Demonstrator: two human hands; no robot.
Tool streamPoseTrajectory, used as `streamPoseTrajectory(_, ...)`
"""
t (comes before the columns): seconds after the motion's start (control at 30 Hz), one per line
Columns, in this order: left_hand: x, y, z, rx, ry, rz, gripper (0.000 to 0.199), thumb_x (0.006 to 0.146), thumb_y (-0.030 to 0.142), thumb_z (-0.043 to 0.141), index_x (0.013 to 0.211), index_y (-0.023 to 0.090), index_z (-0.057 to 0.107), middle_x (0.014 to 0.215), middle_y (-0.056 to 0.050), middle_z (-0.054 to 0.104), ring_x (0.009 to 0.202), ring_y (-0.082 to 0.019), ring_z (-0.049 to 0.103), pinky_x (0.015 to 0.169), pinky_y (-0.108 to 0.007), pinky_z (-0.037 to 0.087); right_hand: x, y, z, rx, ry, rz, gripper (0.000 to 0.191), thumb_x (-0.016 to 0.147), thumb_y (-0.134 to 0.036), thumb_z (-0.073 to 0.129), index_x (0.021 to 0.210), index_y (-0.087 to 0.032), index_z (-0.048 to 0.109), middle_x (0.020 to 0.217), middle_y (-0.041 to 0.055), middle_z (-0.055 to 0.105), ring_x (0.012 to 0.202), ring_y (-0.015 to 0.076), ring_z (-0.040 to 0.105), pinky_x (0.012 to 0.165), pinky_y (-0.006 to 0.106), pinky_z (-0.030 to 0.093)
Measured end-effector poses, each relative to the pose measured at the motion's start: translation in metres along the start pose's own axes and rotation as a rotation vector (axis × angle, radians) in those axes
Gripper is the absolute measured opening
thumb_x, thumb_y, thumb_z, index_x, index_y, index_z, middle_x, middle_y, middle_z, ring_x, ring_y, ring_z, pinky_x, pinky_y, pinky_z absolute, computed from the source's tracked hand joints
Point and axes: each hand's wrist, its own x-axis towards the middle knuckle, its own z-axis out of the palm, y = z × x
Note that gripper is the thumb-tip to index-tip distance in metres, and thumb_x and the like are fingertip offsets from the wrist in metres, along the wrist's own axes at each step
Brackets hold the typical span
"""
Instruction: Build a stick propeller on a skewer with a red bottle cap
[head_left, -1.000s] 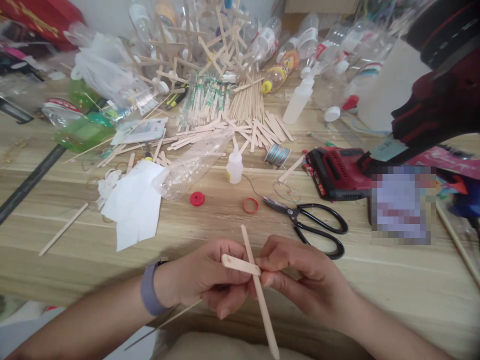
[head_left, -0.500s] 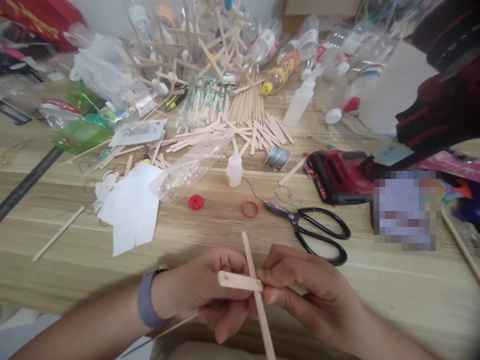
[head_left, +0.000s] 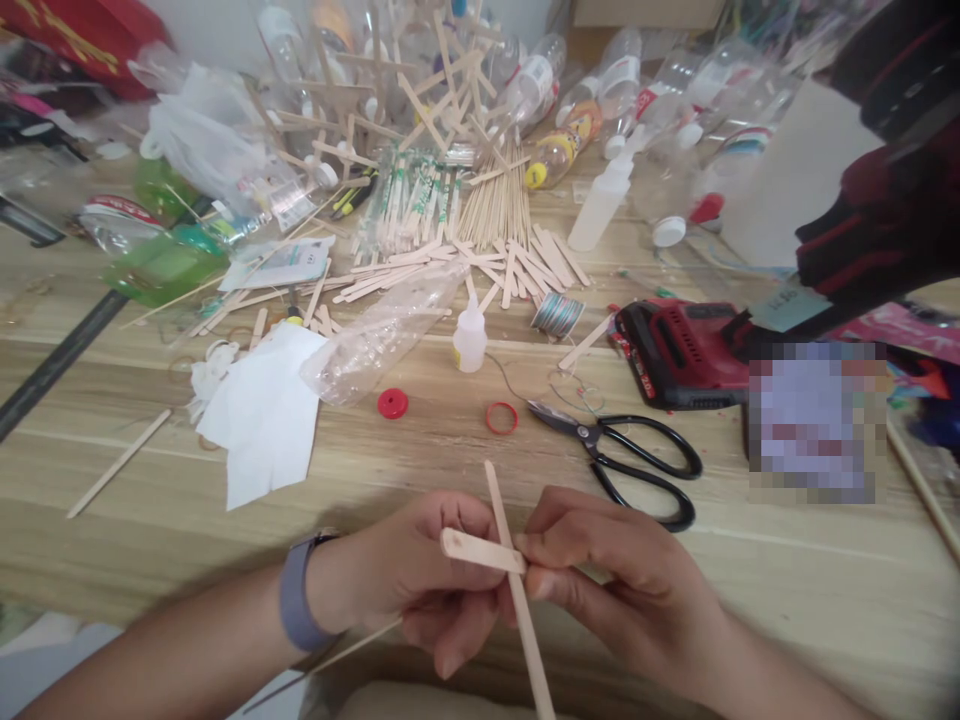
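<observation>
A short flat wooden stick lies across a longer wooden stick, and the two cross between my hands. My right hand pinches the crossing from the right with thumb and finger. Behind the sticks, my left hand has curled fingers closed on them, partly hidden. A thin stick shows below my left hand. Black-handled scissors, a red ring and a red disc lie beyond my hands.
A small glue bottle, thread spool and clear plastic piece lie ahead. White paper is left; a red-black power tool is right. Loose sticks and plastic bottles crowd the back.
The short stick has turned slightly and its free end has moved a little up and right. Both hands keep nearly the same place and hold.
</observation>
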Motion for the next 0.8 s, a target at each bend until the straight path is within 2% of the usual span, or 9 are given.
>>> streamPoseTrajectory(0.13, 0.0024, -0.0047, -0.0038, -0.026, 0.022, 0.073, 0.048, 0.071, 0.060, 0.071, 0.072, 0.013, 0.063, 0.041, 0.004, 0.056, 0.025, -0.004, 0.033, 0.026, -0.019, 0.016, -0.0001, 0.0045, 0.0007, 0.013, 0.008, 0.035, 0.015, 0.094, -0.028, 0.058, 0.082, -0.020, 0.063, 0.070, 0.0018, 0.063, 0.063, 0.0119, 0.058, 0.057, 0.022, 0.045)
streamPoseTrajectory(0.3, 0.0054, -0.0078, -0.0069, -0.042, 0.031, 0.147, 0.042, 0.080, 0.053, 0.065, 0.076, 0.012, 0.064, 0.041, 0.005, 0.055, 0.024, -0.003, 0.029, 0.026, -0.019, 0.015, 0.0014, 0.0093, 0.0017, -0.027, 0.033, 0.040, 0.018, 0.095, -0.031, 0.056, 0.082, -0.020, 0.063, 0.070, 0.0020, 0.064, 0.064, 0.0125, 0.060, 0.059, 0.023, 0.047)
streamPoseTrajectory(0.5, 0.0061, -0.0063, -0.0049, -0.063, 0.017, 0.194, 0.037, 0.082, 0.049, 0.064, 0.076, 0.012, 0.063, 0.042, 0.004, 0.055, 0.024, -0.004, 0.029, 0.026, -0.019, 0.014, -0.0009, 0.0085, 0.0010, -0.108, 0.053, 0.067, 0.004, 0.092, -0.022, 0.059, 0.094, -0.021, 0.062, 0.074, 0.0007, 0.064, 0.068, 0.0132, 0.061, 0.063, 0.024, 0.047)
streamPoseTrajectory(0.63, 0.0066, -0.0078, -0.0048, -0.083, 0.017, 0.213, 0.034, 0.084, 0.047, 0.062, 0.078, 0.013, 0.063, 0.044, 0.004, 0.057, 0.025, -0.004, 0.031, 0.026, -0.019, 0.014, -0.0036, 0.0088, 0.0007, -0.125, 0.091, 0.054, 0.011, 0.092, -0.020, 0.059, 0.102, -0.024, 0.061, 0.081, 0.0013, 0.064, 0.076, 0.0158, 0.061, 0.069, 0.028, 0.048)
streamPoseTrajectory(0.8, 0.0069, -0.0080, -0.0038, -0.097, 0.022, 0.211, 0.032, 0.083, 0.046, 0.062, 0.078, 0.015, 0.063, 0.042, 0.005, 0.057, 0.025, -0.004, 0.029, 0.025, -0.018, 0.015, -0.0037, 0.0098, 0.0003, -0.087, 0.099, 0.046, 0.017, 0.092, -0.015, 0.056, 0.103, -0.027, 0.062, 0.082, 0.0004, 0.064, 0.076, 0.0154, 0.060, 0.068, 0.029, 0.048)
